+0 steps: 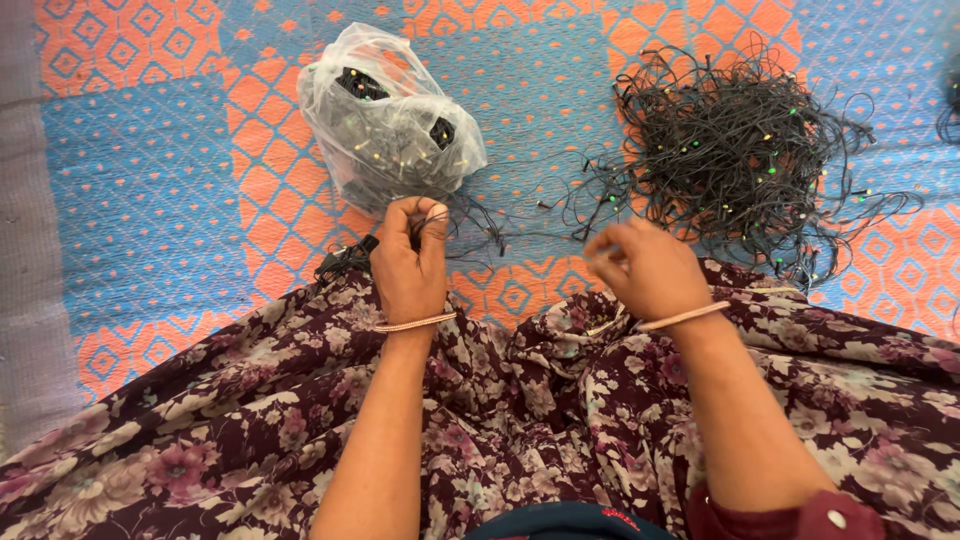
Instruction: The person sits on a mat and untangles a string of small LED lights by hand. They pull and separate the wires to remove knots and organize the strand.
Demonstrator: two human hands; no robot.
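Note:
My left hand (410,258) is closed around a thin dark wire (470,228) that runs from a clear plastic bag (385,120) just beyond it. The bag is knotted at the top and holds coiled dark string lights with small bulbs. My right hand (642,268) is curled, fingers pinched together on a fine strand that I can barely make out. Beyond it lies a loose tangled heap of dark string lights (740,150) with green and yellow bulbs. A thin bangle sits on each wrist.
I sit on a blue and orange patterned mat (150,190). My lap is covered in dark maroon floral cloth (520,410). A small black plug (345,260) lies by my left hand. More dark wire shows at the right edge (948,110).

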